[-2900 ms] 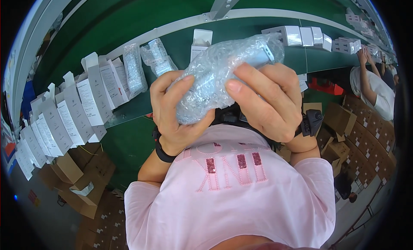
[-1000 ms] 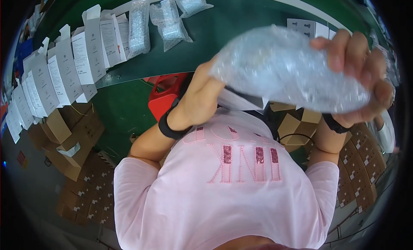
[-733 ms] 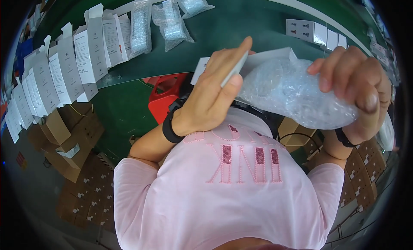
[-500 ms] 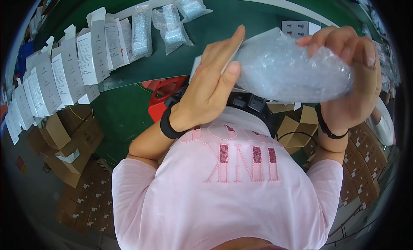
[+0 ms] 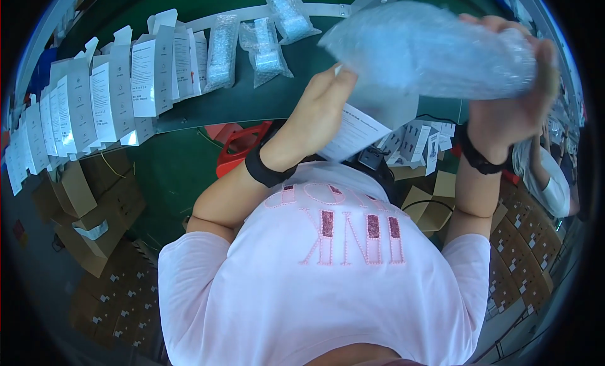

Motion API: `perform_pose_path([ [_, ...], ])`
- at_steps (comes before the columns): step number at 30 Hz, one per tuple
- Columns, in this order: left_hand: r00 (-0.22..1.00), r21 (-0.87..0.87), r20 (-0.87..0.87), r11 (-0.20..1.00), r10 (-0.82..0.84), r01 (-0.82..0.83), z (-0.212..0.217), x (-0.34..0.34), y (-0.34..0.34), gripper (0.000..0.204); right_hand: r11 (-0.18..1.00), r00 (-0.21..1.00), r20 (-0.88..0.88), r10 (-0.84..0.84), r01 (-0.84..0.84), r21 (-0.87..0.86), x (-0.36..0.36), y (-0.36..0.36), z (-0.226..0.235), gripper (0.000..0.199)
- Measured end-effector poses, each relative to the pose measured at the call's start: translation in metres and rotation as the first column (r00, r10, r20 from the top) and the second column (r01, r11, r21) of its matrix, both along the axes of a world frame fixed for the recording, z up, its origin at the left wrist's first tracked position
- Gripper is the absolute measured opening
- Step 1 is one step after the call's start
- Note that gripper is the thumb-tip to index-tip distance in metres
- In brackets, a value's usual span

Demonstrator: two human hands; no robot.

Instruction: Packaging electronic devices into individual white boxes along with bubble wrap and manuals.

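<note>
The person's left hand (image 5: 318,114) holds a white box (image 5: 356,133) with printed text on its side; the thumb and fingers are pressed together at the edge of this box, near its upper left corner. The right hand (image 5: 518,104) has its fingers bent around the right end of a large bubble-wrapped package (image 5: 435,54), and the grip is closed on the plastic, although this hand is somewhat blurred. The package is lifted in the air, lying almost level above the white box, and it covers the upper part of the box; whether they touch, I cannot tell. Beyond the left hand, three smaller wrapped packages (image 5: 263,51) lie on the green table (image 5: 208,110), near one another. To their left stands a row of white cartons (image 5: 144,79) with flaps raised. A red stool (image 5: 242,150) is below the table edge, near the left forearm. Brown cardboard boxes (image 5: 94,224) are at the lower left, and at the right side a co-worker's white sleeve (image 5: 548,183) is visible.
</note>
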State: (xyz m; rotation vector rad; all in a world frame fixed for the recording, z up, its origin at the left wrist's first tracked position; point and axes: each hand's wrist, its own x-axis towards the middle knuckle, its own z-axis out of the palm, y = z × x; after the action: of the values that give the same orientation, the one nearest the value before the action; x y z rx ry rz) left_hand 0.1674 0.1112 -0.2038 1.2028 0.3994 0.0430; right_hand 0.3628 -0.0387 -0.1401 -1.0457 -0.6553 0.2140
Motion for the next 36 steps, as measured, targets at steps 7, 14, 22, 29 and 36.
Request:
perform_pose_path([
  [7, 0.987, -0.728, -0.113, 0.666, 0.117, -0.162, -0.01, -0.004, 0.007, 0.044, 0.85, 0.92, 0.095, 0.381, -0.308, -0.428, -0.02, 0.022, 0.019, 0.03],
  [14, 0.998, -0.636, -0.06, 0.769, 0.028, -0.06, -0.013, -0.008, 0.004, 0.048, 0.353, 0.804, -0.287, 0.52, -0.509, -0.786, -0.061, 0.061, -0.004, 0.035],
  [22, 0.998, -0.701, -0.056, 0.71, 0.038, -0.067, -0.014, -0.016, 0.012, 0.046, 0.078, 0.728, -0.106, 0.678, -0.215, -0.974, -0.047, 0.055, 0.014, 0.041],
  [29, 0.996, -0.476, 0.085, 0.878, -0.013, 0.053, -0.024, -0.026, 0.008, 0.06, -0.066, 0.577, -0.16, 0.801, -0.18, -0.981, -0.039, 0.063, 0.005, 0.041],
  [36, 0.943, 0.012, 0.325, 0.997, -0.078, 0.078, -0.048, -0.033, 0.014, 0.073, -0.038, 0.752, -0.312, 0.581, -0.357, -0.933, -0.046, 0.06, 0.024, 0.034],
])
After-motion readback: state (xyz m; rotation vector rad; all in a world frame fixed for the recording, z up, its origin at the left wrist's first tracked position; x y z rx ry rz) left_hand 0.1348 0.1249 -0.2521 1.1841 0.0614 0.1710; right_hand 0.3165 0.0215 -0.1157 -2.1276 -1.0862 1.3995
